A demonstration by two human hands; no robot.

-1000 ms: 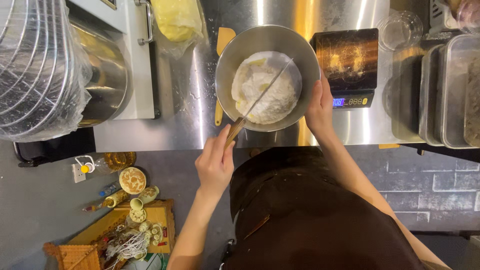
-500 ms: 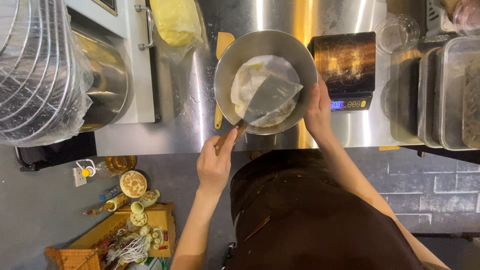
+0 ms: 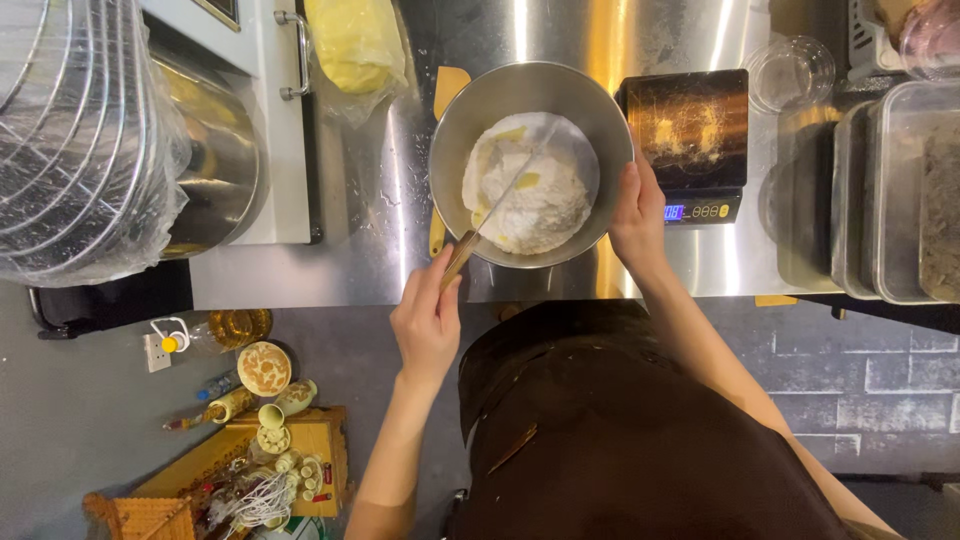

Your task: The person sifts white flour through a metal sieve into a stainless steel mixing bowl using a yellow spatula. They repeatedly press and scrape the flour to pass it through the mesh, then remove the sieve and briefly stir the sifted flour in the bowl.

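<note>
She's mid-mix, left hand (image 3: 427, 322) closed on the knife (image 3: 497, 212) in the floury bowl (image 3: 452, 140) on the counter (image 3: 350, 250), right hand (image 3: 637, 212) clasping its rim; likely more folding needed.

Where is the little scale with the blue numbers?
In the head view, the scale sits on the steel counter, just right of the metal bowl, beside the right hand.
</note>
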